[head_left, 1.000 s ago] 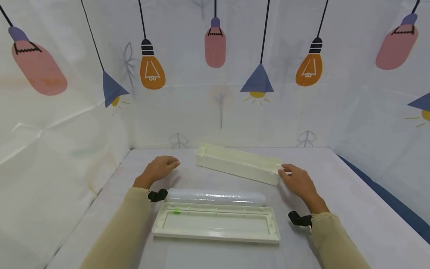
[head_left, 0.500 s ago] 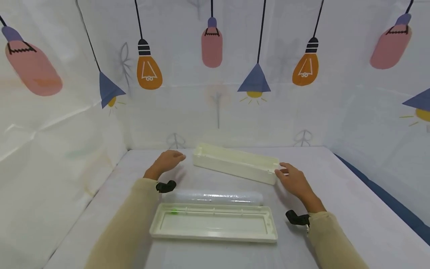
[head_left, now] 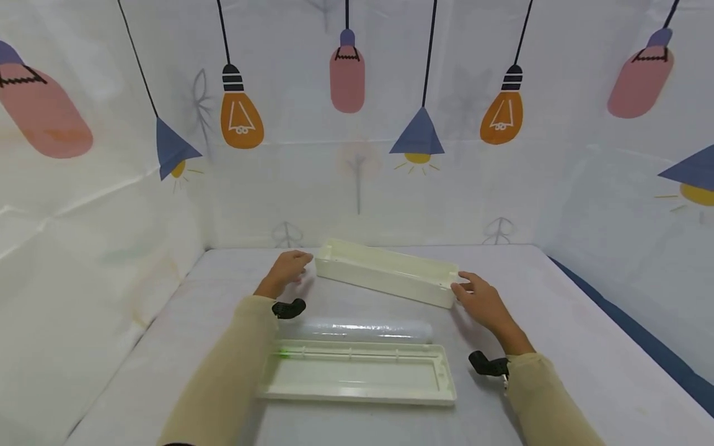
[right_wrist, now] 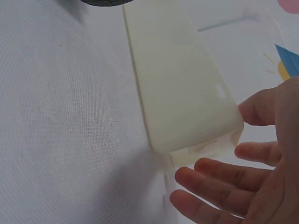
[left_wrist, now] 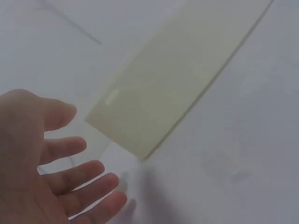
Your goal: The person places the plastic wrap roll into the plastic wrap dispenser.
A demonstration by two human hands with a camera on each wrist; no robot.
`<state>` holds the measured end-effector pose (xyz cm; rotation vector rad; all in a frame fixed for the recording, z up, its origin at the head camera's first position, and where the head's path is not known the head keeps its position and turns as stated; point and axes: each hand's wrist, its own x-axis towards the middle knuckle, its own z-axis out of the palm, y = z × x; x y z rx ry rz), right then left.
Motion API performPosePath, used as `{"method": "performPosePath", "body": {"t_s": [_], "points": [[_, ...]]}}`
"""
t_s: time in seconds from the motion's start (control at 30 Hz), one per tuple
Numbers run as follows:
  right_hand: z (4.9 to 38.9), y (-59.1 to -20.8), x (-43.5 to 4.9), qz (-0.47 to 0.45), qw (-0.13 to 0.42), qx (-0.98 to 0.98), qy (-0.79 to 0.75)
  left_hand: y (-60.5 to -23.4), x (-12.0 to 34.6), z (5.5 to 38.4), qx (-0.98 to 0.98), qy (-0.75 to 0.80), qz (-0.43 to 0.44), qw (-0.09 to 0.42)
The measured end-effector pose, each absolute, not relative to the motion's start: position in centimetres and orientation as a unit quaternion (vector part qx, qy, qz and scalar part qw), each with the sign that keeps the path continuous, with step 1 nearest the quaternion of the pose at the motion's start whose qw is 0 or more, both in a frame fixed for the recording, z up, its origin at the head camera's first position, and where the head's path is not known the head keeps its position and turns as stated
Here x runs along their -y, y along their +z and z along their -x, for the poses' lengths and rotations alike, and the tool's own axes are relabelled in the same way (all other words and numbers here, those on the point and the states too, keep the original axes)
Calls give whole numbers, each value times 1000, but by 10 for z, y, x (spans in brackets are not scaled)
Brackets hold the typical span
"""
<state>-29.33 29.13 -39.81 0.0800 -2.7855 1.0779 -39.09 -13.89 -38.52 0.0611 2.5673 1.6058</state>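
Observation:
A long cream plastic box (head_left: 385, 282) stands with its hollow side up at the back of the table, its right end angled nearer to me. My left hand (head_left: 286, 271) is just off its left end; the left wrist view shows the fingers spread and slightly bent, apart from the box wall (left_wrist: 159, 88). At the other end is my right hand (head_left: 484, 305). In the right wrist view its thumb appears to touch the box's corner, and the fingers (right_wrist: 224, 175) are loosely bent beside the end wall, gripping nothing.
Nearer to me lies a clear roll of plastic film (head_left: 362, 331). In front of it rests a cream framed lid (head_left: 357, 379) with a green slider (head_left: 283, 353), partly behind my left sleeve. White printed sheeting (head_left: 357, 192) walls the back and sides of the table.
My left hand has moved right, towards the box's left end. The right hand stays by the right end. The whole scene has shifted slightly left in view.

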Motion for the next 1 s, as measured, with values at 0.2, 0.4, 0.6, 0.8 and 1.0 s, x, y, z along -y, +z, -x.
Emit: {"method": "performPosePath", "body": {"t_s": [0.2,0.4,0.6,0.8,1.0], "points": [[294,-394,-292,-44,74,933,349,-392,127,396,-823,568,11,31],[295,-395,-293,-38,64,934,350,-393,119,400,-836,547,-1,38],[296,-397,-293,-34,53,928,368,-388,121,402,-838,543,-18,55],[295,-400,-293,-34,43,920,389,-393,118,405,-837,543,-14,72],[294,-399,-293,-46,45,915,399,-394,116,405,-838,541,-19,66]]}}
